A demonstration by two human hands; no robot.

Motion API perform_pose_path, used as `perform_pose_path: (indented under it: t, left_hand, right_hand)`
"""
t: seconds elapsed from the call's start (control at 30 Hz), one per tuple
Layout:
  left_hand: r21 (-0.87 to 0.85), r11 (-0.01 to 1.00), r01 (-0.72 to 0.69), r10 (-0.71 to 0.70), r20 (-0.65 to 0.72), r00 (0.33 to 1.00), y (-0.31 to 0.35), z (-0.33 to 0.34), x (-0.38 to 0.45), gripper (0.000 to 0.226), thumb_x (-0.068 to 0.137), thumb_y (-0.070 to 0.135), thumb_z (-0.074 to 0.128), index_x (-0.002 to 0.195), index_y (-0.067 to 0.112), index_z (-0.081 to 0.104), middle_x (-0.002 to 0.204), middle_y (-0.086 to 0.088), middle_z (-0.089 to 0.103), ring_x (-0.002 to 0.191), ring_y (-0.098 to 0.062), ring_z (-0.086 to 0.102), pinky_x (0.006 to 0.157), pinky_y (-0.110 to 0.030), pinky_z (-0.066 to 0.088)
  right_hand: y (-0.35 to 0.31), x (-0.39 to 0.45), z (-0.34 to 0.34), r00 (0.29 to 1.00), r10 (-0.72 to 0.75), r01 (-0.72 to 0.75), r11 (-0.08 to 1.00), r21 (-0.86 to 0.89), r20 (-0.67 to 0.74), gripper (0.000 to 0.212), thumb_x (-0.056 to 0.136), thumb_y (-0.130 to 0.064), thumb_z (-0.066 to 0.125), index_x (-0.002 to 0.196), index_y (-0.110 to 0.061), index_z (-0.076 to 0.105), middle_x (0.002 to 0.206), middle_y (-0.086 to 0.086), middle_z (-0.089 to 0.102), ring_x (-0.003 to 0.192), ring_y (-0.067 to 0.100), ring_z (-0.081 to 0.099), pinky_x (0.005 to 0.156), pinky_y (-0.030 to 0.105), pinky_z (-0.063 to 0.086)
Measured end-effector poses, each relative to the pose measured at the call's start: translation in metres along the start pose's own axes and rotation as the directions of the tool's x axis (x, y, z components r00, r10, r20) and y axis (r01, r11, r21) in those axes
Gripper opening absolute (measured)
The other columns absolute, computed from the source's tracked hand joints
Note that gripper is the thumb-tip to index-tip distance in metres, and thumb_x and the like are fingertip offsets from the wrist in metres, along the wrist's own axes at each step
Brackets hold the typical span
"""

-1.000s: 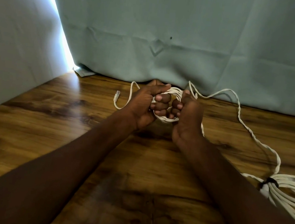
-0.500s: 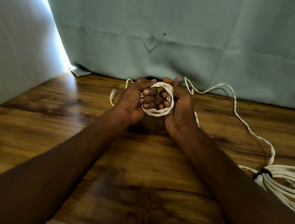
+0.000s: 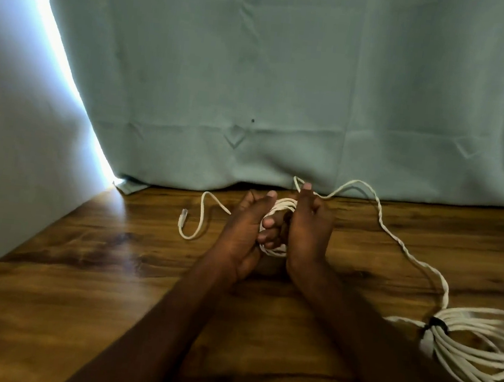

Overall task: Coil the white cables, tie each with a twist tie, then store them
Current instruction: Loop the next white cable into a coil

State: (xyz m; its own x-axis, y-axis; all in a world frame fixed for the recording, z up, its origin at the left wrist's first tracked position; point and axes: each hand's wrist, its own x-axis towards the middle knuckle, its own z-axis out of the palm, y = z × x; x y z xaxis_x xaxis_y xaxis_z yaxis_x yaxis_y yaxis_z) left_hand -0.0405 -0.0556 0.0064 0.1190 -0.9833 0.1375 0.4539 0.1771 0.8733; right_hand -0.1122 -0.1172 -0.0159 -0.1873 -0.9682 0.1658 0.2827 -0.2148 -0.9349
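Pale green curtain [image 3: 288, 85] hung at far side; brown wood-grain floor [image 3: 75, 296] below. Large tied bundle of white cable [image 3: 477, 351] lay near right. Left hand [image 3: 244, 237] and right hand [image 3: 308, 238] curled round the small white coil [image 3: 279, 213], held above floor, centre. Since a second ago, another loop was gathered, coil tighter; loose tail [image 3: 395, 241] remained, so coiling unfinished.
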Motion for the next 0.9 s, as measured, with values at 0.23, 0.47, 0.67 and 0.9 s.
perform_pose_path:
  t: [0.23, 0.47, 0.67, 0.9]
  left_hand:
    - [0.021, 0.999, 0.049, -0.051, 0.133, 0.99, -0.001, 0.007, -0.009, 0.022, 0.109, 0.019, 0.045, 0.087, 0.02, 0.042, 0.058, -0.004, 0.048, 0.036, -0.012, 0.04, 0.04, -0.019, 0.037]
    - [0.141, 0.989, -0.033, 0.0, 0.224, 0.975, 0.004, 0.01, -0.015, 0.014, 0.1, 0.022, 0.053, 0.091, 0.018, 0.043, 0.059, -0.002, 0.04, 0.041, -0.007, 0.029, 0.042, -0.019, 0.032]
    - [0.308, 0.924, -0.226, 0.19, 0.144, 0.971, 0.009, 0.023, -0.013, 0.027, 0.101, 0.023, 0.063, 0.084, 0.019, 0.043, 0.056, -0.002, 0.034, 0.047, -0.009, 0.024, 0.044, -0.022, 0.022]
    - [0.325, 0.922, -0.209, 0.228, -0.021, 0.974, -0.001, 0.054, 0.015, 0.04, 0.098, 0.009, 0.063, 0.072, 0.02, 0.035, 0.05, 0.003, 0.04, 0.04, -0.006, 0.032, 0.039, -0.016, 0.026]
  right_hand:
    - [-0.015, 0.011, -0.009, 0.956, 0.268, -0.257, 0.961, 0.105, -0.115, 0.051, 0.093, -0.057, 0.064, 0.067, -0.015, 0.06, 0.069, 0.011, 0.068, 0.069, 0.034, 0.07, 0.069, 0.048, 0.061]
    - [-0.022, 0.008, -0.007, 0.954, 0.292, -0.265, 0.931, 0.253, -0.073, 0.045, 0.089, -0.049, 0.07, 0.067, -0.013, 0.059, 0.068, 0.011, 0.062, 0.065, 0.033, 0.064, 0.067, 0.049, 0.056]
    - [-0.031, 0.004, -0.004, 0.979, 0.201, -0.187, 0.914, 0.359, -0.002, 0.034, 0.101, -0.034, 0.063, 0.078, -0.009, 0.058, 0.074, 0.013, 0.054, 0.07, 0.025, 0.054, 0.064, 0.036, 0.043]
    - [-0.033, 0.018, -0.02, 0.97, 0.226, -0.17, 0.892, 0.419, -0.088, 0.042, 0.103, -0.033, 0.06, 0.069, -0.01, 0.063, 0.067, 0.013, 0.065, 0.058, 0.026, 0.062, 0.058, 0.034, 0.05]
